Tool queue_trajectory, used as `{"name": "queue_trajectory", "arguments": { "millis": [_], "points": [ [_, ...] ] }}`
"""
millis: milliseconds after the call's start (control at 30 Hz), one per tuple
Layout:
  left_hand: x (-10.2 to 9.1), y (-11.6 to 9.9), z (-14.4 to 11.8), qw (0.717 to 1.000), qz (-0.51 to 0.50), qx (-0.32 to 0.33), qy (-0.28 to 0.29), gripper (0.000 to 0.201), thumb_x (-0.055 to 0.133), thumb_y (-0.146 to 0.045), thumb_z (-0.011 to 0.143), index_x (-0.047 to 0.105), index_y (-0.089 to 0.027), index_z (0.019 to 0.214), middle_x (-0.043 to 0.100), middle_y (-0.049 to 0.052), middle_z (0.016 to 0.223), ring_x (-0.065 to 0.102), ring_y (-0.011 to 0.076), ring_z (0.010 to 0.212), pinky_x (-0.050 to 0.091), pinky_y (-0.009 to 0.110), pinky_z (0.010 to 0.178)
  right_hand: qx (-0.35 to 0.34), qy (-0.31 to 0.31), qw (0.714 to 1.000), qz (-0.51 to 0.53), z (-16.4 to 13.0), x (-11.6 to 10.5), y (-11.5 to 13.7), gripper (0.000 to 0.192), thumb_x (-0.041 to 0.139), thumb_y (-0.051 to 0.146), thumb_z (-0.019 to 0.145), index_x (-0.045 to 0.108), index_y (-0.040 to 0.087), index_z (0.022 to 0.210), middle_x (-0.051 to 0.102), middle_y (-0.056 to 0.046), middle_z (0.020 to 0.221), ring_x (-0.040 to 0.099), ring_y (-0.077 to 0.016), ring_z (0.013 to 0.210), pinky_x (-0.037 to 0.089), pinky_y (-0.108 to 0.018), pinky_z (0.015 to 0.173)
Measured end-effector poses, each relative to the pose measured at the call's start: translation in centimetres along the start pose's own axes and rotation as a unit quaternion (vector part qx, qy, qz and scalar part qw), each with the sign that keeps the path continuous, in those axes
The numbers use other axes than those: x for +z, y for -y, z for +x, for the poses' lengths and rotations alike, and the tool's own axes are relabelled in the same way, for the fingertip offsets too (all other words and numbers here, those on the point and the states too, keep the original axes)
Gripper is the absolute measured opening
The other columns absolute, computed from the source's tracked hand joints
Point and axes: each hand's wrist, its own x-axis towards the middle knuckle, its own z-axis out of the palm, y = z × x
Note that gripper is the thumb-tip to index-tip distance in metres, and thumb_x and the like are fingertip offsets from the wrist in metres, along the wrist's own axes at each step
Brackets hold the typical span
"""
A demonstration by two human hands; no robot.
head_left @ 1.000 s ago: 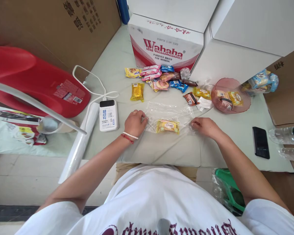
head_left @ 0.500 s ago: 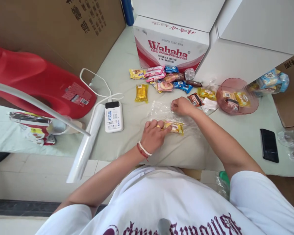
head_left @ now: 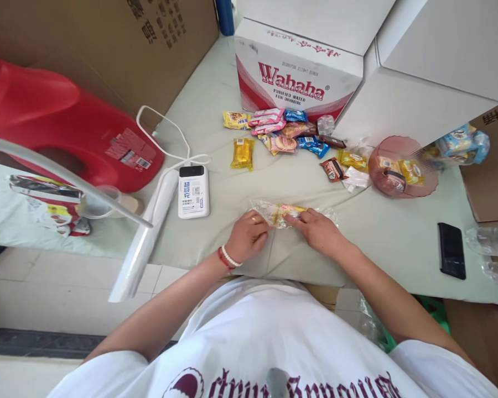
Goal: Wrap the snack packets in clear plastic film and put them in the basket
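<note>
While both hands, left hand and right hand, pinch the folded clear bag around a yellow snack at centre frame on the tabletop, thin plastic could slip, spilling it.

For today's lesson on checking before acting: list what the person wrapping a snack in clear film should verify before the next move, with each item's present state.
1. Left hand on the clear plastic film: ok, fingers press its left end.
2. Right hand on the film: ok, it lies over the right part.
3. Yellow snack packet inside the film: ok, seen through it between the hands.
4. Film fully closed around the packet: cannot tell.
5. Power bank apart from the film: ok.
6. Loose snack pile apart from the hands: ok.
</note>
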Motion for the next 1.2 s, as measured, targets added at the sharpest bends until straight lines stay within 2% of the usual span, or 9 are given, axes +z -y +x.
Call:
{"name": "queue_trajectory", "arguments": {
  "millis": [67,167,300,433,600,833,1000,1100,1200],
  "points": [
    [-1.0,0.0,-0.9,0.986,-0.024,-0.091,-0.138,0.034,0.038,-0.023,0.094,0.071,-0.024,0.086,0.064,0.007,0.081,0.060,0.0235,0.084,0.051,0.041,0.084,0.013,-0.008,1.000,0.004,0.2,0.4,0.5,0.060,0.046,0.006,0.097,0.053,0.028,0.153,0.064,-0.011,0.105,0.056,-0.0260,0.101,0.044,-0.035,0.086],
    [-1.8,-0.5,0.0,0.936,0.040,-0.200,-0.285,0.027,0.045,-0.032,0.096,0.066,-0.021,0.108,0.064,0.011,0.108,0.060,0.0271,0.107,0.050,0.045,0.096,0.027,-0.014,1.000,-0.004,0.2,0.1,1.3,0.060,0.045,0.007,0.098,0.052,0.028,0.154,0.063,-0.013,0.107,0.054,-0.0277,0.103,0.045,-0.036,0.085],
    [-1.6,-0.9,2.2,0.960,0.117,-0.224,-0.121,0.031,0.073,-0.038,0.079,0.070,-0.020,0.105,0.064,0.014,0.126,0.050,0.0372,0.131,0.042,0.054,0.109,0.020,-0.042,0.999,0.025,-0.7,0.0,1.6,0.052,0.050,0.023,0.102,0.051,0.024,0.155,0.061,-0.014,0.111,0.051,-0.0299,0.105,0.048,-0.042,0.091],
    [-1.5,-2.0,2.2,0.968,0.007,-0.241,-0.070,0.018,0.062,-0.034,0.086,0.070,-0.020,0.080,0.070,0.007,0.088,0.066,0.0237,0.085,0.054,0.040,0.083,-0.025,-0.089,0.990,0.110,-1.8,1.3,1.1,0.057,0.053,0.032,0.102,0.046,0.019,0.158,0.057,-0.016,0.122,0.049,-0.0298,0.111,0.047,-0.049,0.104],
    [0.3,-5.1,4.3,0.948,-0.180,-0.261,-0.020,0.030,0.054,-0.038,0.092,0.077,-0.020,0.101,0.073,0.001,0.072,0.065,0.0180,0.060,0.055,0.032,0.067,0.006,-0.128,0.981,0.147,-2.3,3.2,1.6,0.059,0.057,0.033,0.099,0.047,0.020,0.156,0.053,-0.018,0.133,0.046,-0.0337,0.123,0.046,-0.056,0.108],
    [4.3,-5.9,7.4,0.974,0.148,-0.160,0.059,0.038,0.049,-0.019,0.096,0.074,-0.025,0.122,0.075,0.011,0.117,0.072,0.0259,0.095,0.053,0.036,0.079,0.059,-0.197,0.944,0.258,-3.2,2.6,0.8,0.037,0.043,0.032,0.105,0.063,0.025,0.135,0.065,-0.012,0.124,0.061,-0.0262,0.116,0.053,-0.047,0.103],
    [4.9,-6.5,6.4,0.966,0.222,-0.130,0.038,0.030,0.048,-0.029,0.101,0.075,-0.027,0.114,0.067,0.012,0.112,0.064,0.0263,0.099,0.047,0.035,0.074,0.341,-0.249,0.896,0.136,-2.7,2.0,-1.5,0.046,0.061,0.036,0.095,0.060,0.022,0.139,0.053,-0.019,0.134,0.054,-0.0346,0.120,0.052,-0.049,0.096],
    [4.8,-6.1,6.4,0.964,0.223,-0.141,-0.022,0.034,0.063,-0.038,0.094,0.070,-0.030,0.127,0.060,0.015,0.125,0.056,0.0336,0.115,0.047,0.045,0.090,0.345,-0.211,0.908,0.108,-2.7,1.5,-2.5,0.024,0.065,0.031,0.091,0.069,0.020,0.112,0.046,-0.020,0.146,0.043,-0.0397,0.130,0.045,-0.057,0.104],
    [4.8,-5.1,6.9,0.958,0.203,-0.190,-0.077,0.079,0.078,-0.044,0.081,0.048,-0.026,0.152,0.053,0.019,0.140,0.048,0.0398,0.128,0.041,0.054,0.104,0.320,-0.214,0.909,0.161,-2.6,0.2,-2.1,0.012,0.060,0.030,0.093,0.068,0.021,0.096,0.058,-0.017,0.130,0.055,-0.0314,0.115,0.049,-0.047,0.097]
  ]
}}
